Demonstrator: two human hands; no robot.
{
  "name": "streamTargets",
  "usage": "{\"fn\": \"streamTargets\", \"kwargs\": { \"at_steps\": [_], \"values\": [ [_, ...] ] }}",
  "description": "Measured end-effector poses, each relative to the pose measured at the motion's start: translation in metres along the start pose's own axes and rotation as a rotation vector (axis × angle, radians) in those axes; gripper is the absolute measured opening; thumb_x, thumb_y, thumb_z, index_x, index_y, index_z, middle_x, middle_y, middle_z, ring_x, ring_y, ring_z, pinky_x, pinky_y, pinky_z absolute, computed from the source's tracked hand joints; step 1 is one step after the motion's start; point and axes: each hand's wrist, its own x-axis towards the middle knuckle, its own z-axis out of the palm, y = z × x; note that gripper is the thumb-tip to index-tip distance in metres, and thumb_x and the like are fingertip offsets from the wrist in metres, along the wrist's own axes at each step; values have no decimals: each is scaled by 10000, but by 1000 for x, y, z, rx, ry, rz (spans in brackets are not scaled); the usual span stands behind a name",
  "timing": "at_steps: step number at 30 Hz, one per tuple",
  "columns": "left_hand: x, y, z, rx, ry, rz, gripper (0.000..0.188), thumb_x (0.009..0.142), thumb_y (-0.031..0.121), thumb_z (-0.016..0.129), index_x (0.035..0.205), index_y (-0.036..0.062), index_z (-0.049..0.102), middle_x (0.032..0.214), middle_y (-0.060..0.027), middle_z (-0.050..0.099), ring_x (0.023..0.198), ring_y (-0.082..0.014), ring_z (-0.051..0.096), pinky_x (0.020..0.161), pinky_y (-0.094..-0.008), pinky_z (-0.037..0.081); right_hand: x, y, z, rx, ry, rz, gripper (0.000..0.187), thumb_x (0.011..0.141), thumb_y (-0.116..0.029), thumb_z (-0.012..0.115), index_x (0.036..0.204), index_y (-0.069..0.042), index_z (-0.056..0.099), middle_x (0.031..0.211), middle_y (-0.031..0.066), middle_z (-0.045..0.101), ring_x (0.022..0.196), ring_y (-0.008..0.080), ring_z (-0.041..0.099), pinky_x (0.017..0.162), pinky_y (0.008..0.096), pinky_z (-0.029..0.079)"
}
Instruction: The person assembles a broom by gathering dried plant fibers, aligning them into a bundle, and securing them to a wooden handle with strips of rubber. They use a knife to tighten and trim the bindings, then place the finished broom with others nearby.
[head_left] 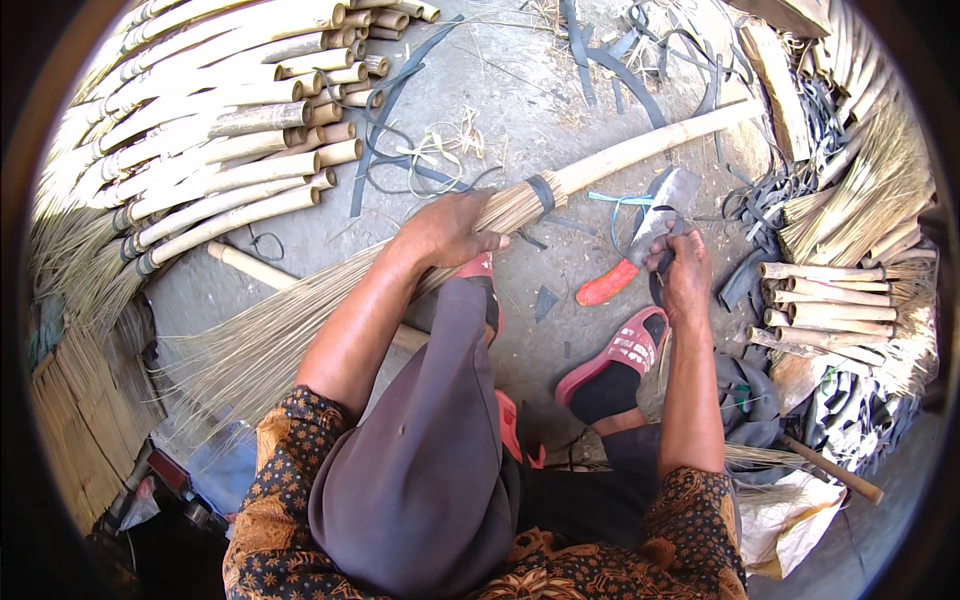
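Grip on a broom (650, 145) just below its dark band (541, 193)

The broom ran slantwise above the concrete floor (530, 100), bristles (290, 320) fanned toward the lower left, bamboo handle (705, 123) toward the upper right. Left hand (450, 232): clamped on the bristles, close to the dark band. Right hand (687, 262): fingers drawn together on a dark strip (657, 285), in front of the blade (680, 190) of a red-handled knife (607, 284). Whether that hand touched the blade could not be told.

Handling, as judged: the step looked like strip work near the bound part. A firm left grip beside the dark band seemed right, since loose bristles would likely have splayed. Any wrap would have wanted steady pull, flat turns and no twist. With the blade so near the right fingers, the safer layout would have been the knife set well apart, or its edge turned away from the hand.

Containers: one candidate noted, a pale sack (800, 510) at the lower right, contents not visible. Other stock was uncontained: stacked brooms (230, 120) at the upper left; short bamboo lengths (835, 310) and a tangle of dark strips (775, 195) at the right.
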Motion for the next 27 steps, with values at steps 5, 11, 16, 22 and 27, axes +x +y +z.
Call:
{"fn": "streamTargets", "kwargs": {
  "at_steps": [5,11,16,22,27],
  "values": [
    [-7,0,-4,-38,7,29,799,849,435,821,1473,23,540,1310,-286,679,1269,-440,630,1066,-490,501,-54,-4,81,67,-206,-7,219,1096,-298,594,1105,-84,643,738,-30,571,588,43,510,538,211,422],
    [-27,-22,-8,-132,79,66,726,884,282,783,1527,81,511,1398,-231,639,1331,-395,587,1144,-460,451,-51,19,151,-700,-146,-642,188,1064,-197,594,1101,-19,642,917,135,665,819,334,662,725,407,545],
    [-46,-26,-7,-158,200,123,563,904,196,731,1445,120,594,1402,-228,618,1337,-402,563,1143,-461,460,-17,13,167,-937,-208,-744,282,1051,-152,560,1265,-2,665,1405,194,637,1242,431,631,1041,481,524],
    [-73,-7,-1,27,350,40,285,910,115,729,1193,87,725,1458,-190,594,1391,-381,526,1174,-460,441,-11,21,168,-1013,-225,-734,287,1050,-161,578,1269,1,670,1369,192,652,1230,426,633,1039,484,524],
    [-89,2,9,213,408,44,279,910,161,734,1181,98,763,1463,-179,599,1406,-389,514,1178,-460,441,-11,27,167,-984,-203,-774,279,1047,-161,586,1255,-2,681,1352,204,659,1224,430,635,1038,483,526]
  ]
}}
